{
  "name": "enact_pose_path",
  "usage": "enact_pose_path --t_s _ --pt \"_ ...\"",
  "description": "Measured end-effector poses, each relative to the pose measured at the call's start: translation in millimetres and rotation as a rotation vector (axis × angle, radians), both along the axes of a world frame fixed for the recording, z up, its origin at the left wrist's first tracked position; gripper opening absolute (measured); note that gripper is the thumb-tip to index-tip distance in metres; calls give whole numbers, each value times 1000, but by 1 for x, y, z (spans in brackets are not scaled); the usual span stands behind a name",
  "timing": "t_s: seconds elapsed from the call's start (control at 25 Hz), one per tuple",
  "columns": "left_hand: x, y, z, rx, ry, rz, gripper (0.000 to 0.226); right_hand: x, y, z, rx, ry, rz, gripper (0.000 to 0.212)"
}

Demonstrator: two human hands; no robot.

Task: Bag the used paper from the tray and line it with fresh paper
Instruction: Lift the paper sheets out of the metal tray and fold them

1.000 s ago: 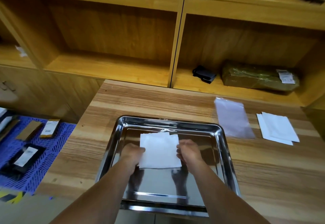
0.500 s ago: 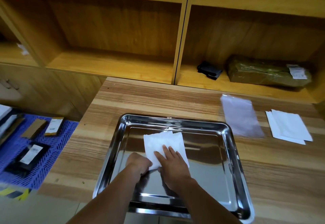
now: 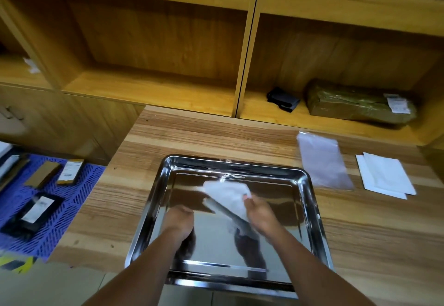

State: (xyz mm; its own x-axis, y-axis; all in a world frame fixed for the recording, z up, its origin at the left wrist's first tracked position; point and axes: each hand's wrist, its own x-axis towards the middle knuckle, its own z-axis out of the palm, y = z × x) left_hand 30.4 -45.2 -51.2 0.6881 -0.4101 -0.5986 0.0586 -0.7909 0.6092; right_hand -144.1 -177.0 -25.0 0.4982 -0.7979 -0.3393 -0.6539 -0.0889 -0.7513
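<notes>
used paper (image 3: 225,194) pinched by right hand (image 3: 260,213), inside tray (image 3: 310,209).

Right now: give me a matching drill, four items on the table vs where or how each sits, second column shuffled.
Items:
1. used paper
2. clear plastic bag
3. fresh paper sheets
4. steel tray

Places or states:
A. stacked flat at the table's far right
B. crumpled, lifted in the right hand
C. lying flat between tray and white sheets
D. at the table's near edge, under both hands

Pairs: 1-B, 2-C, 3-A, 4-D
</notes>
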Motion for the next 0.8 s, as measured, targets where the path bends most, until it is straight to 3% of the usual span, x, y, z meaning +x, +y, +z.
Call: enact_pose_path --t_s 0.08,0.16,0.2,0.32,0.4,0.52,0.8 --pt "-1 3 -5 -44 -13 9 29 0 -21 8 103 -183 -336 44" --pt "-2 5 -10 -79 -14 5 33 3 -32 12 30 -212 -376 45" --pt "-3 6 -10 -89 -20 -15 33 5 -32 13 -73 -150 -281 46" --pt "-5 10 -7 -114 -82 -50 32 17 -18 -5 -460 220 298 50" --pt "-4 16 -3 -87 -165 -56 30 24 -2 -23 -452 381 551 57" --pt "7 25 0 6 -237 -82 33 29 28 -40 -394 456 651 57" --pt "21 23 5 3 -136 -65 36 21 108 -47 -477 433 984 60"
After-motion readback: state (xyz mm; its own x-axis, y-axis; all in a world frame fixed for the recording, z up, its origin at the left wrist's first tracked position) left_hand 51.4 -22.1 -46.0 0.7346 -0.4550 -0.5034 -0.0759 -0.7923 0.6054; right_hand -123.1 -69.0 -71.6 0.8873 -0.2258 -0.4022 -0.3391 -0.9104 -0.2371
